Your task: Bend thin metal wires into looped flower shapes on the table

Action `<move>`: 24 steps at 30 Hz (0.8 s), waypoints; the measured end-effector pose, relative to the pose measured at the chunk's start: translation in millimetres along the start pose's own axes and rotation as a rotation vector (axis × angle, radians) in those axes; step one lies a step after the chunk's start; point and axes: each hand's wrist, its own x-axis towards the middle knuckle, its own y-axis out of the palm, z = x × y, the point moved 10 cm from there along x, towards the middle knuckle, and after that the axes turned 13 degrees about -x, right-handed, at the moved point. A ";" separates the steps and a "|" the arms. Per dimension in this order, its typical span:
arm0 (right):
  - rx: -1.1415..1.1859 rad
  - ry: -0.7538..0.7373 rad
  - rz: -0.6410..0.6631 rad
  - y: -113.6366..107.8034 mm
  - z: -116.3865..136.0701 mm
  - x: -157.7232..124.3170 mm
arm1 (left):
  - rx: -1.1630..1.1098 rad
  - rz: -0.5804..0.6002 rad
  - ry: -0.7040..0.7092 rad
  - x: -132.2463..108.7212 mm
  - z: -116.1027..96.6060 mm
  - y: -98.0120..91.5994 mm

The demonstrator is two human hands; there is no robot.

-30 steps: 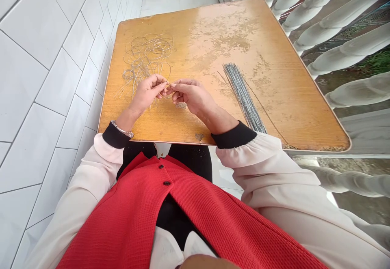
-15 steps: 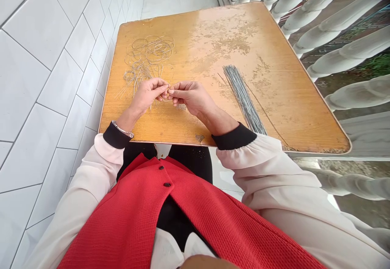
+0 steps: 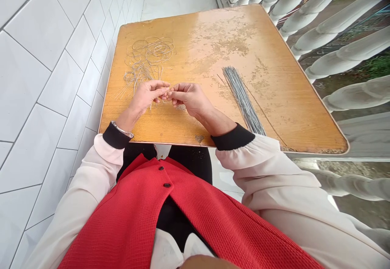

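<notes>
a wooden worktop (image 3: 274, 98) with a worn, orange varnished surface filled the middle of the frame. a white tiled wall (image 3: 45, 98) ran along its left side, and white turned balusters (image 3: 344, 41) stood beyond its right side. the person sat at the near edge in a red waffle-knit vest (image 3: 128, 220) over cream sleeves (image 3: 268, 171) with black cuffs (image 3: 233, 136).

on the worktop, a tangle of thin wire loops (image 3: 149, 54) lay toward the upper left, and a bundle of straight grey wires (image 3: 242, 98) lay right of centre, reaching almost to the near edge. both hands were held at the centre of the worktop, just below the tangle, with their fingertips meeting. the left hand (image 3: 146, 96) and the right hand (image 3: 190, 98) were both closed in a pinch on a small loop of thin wire (image 3: 165, 100), though the fingers hid most of it. a silver bracelet (image 3: 122, 129) circled the left wrist. a small patch of grit (image 3: 180, 107) lay just below the right hand.
</notes>
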 end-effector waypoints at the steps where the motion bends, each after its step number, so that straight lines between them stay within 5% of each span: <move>1: -0.002 -0.008 -0.025 -2.2 1.2 -0.3 | -0.014 -0.007 -0.010 0.2 0.9 -0.7; 15: 0.022 -0.002 -0.136 -22.5 6.2 -2.0 | -0.061 -0.005 -0.067 2.9 9.2 -4.5; 24: -0.003 -0.082 -0.187 -28.6 10.8 4.1 | 0.024 0.091 -0.124 -1.7 13.3 9.6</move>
